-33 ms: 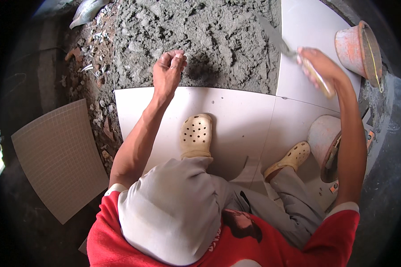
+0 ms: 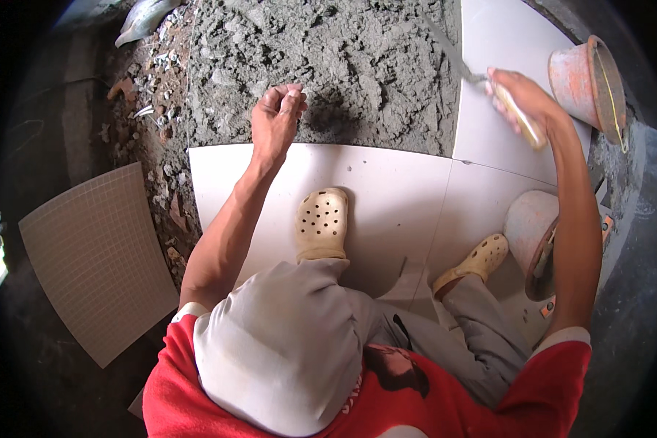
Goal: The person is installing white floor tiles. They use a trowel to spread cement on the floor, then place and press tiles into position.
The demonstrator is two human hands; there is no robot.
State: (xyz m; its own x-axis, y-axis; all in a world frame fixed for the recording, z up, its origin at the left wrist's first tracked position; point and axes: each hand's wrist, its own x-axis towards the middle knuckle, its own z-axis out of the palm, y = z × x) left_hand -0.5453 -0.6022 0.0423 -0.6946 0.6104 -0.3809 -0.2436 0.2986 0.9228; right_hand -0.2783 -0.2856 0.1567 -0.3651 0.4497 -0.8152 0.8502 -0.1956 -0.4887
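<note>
My right hand (image 2: 522,98) is wrapped round the pale wooden handle of a trowel (image 2: 469,71). Its grey blade reaches up and left over the right edge of a bed of wet grey mortar (image 2: 270,44), seen nearly edge-on; I cannot tell whether it touches. Over the mortar's near part, my left hand (image 2: 277,109) is closed, fingers curled towards the thumb, with nothing visible in it. White floor tiles (image 2: 387,190) border the mortar on the near side, and another white tile (image 2: 507,44) lies along its right side.
Two mortar-stained buckets lie tipped at the right, one far (image 2: 573,80) and one near (image 2: 529,219) beside my forearm. A loose tile, grid side up (image 2: 98,263), rests at the left. Rubble (image 2: 157,109) runs along the mortar's left edge. My clog (image 2: 321,219) stands on the tiles.
My right hand has shifted very slightly, and the trowel blade has turned to look narrower. My left hand stays almost in place.
</note>
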